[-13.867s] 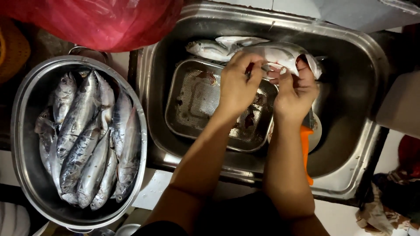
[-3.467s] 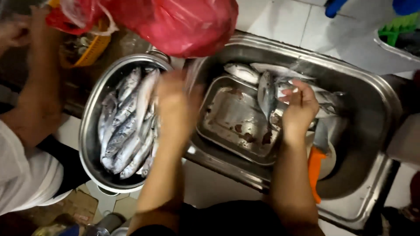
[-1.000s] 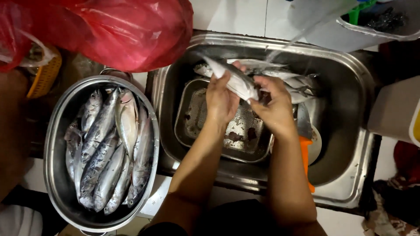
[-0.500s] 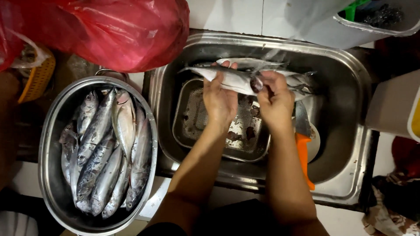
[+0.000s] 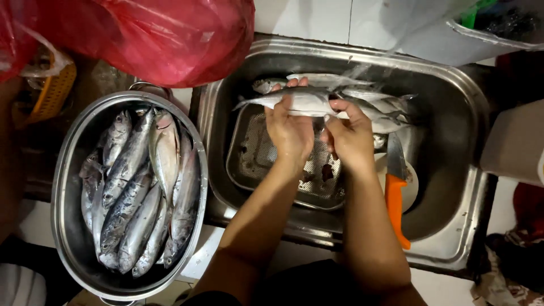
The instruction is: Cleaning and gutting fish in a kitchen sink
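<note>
A silver fish (image 5: 306, 101) lies level above a metal sink (image 5: 453, 226), tail to the left. My left hand (image 5: 290, 127) grips its body from below. My right hand (image 5: 351, 133) pinches its head end, fingers closed on it. Under both hands sits a perforated metal tray (image 5: 252, 156) with dark scraps on it. Several more fish (image 5: 377, 102) lie in the sink beyond my hands.
A large round steel pot (image 5: 71, 226) full of several whole fish (image 5: 141, 187) stands left of the sink. A knife with an orange handle (image 5: 395, 207) rests in the sink at the right. A red plastic bag (image 5: 164, 34) bulges at the upper left. A white container (image 5: 447, 28) stands upper right.
The fish has swung from tilted to level and moved slightly toward the sink's far side. My right hand has shifted to its head end. Much earlier my left hand reached over the pot.
</note>
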